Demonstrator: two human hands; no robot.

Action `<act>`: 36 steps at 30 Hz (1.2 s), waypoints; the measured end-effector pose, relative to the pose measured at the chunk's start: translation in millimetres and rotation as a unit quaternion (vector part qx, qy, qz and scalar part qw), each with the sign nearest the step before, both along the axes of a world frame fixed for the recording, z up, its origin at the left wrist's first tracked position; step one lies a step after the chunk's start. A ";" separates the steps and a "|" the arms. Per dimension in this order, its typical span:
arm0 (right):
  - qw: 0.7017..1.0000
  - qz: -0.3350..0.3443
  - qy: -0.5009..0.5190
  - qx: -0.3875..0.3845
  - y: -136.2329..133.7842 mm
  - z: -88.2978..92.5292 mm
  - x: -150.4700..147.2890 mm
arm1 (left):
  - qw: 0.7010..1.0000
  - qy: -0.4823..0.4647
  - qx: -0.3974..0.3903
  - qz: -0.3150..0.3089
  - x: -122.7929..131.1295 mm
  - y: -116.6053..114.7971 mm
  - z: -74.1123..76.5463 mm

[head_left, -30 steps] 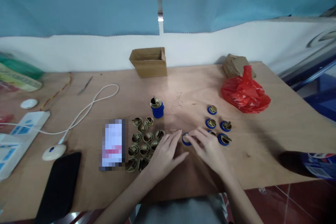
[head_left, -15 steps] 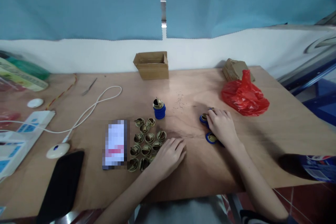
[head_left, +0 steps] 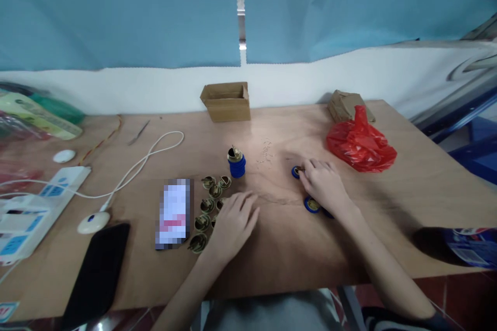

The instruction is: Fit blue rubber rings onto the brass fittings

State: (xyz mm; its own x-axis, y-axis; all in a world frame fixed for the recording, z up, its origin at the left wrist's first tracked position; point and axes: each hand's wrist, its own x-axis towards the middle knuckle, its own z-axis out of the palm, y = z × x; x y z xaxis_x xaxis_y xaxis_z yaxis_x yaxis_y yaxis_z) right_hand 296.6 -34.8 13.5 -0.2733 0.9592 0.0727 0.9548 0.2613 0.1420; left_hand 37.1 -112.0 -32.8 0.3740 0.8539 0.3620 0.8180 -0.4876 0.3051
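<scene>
My left hand is palm-down over a group of small brass-coloured round metal cups, its fingers slightly apart. It hides some of them, and I see nothing held in it. Further right, my right hand has its thumb and fingertips closed at a blue-rimmed round piece on the table. Close below its palm lies another blue-rimmed piece with a brass-coloured centre; one more is partly hidden by the wrist. Beyond my hands stands a blue stack with a brass-coloured cup on top.
A pixelated lit phone and a dark phone lie left, near a white cable and power strip. An open cardboard box stands at the back. Right are a red plastic bag and a bottle.
My left hand has moved left, further over the brass-coloured cups. My right hand has shifted slightly left, and the blue-rimmed piece at its fingertips has moved a little left. The view has shifted slightly.
</scene>
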 end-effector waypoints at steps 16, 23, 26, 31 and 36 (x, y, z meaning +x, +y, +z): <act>0.866 0.290 0.400 -0.072 63.1 34.3 -116.2 | 0.993 0.039 -0.035 0.106 -15.1 9.0 -14.1; 0.849 0.274 0.448 -0.057 69.0 25.3 -126.2 | 0.987 -0.037 0.055 0.150 -25.1 15.4 7.0; 0.807 0.269 0.524 -0.047 62.6 31.6 -125.4 | 0.979 -0.098 0.082 0.156 -29.5 19.8 23.3; 0.763 0.280 0.580 -0.046 30.8 52.1 -114.9 | 0.958 -0.256 0.009 0.127 -26.8 19.9 45.8; 0.773 0.291 0.561 -0.055 -9.1 51.3 -93.0 | 0.868 -0.463 -0.177 0.030 -16.2 15.7 45.4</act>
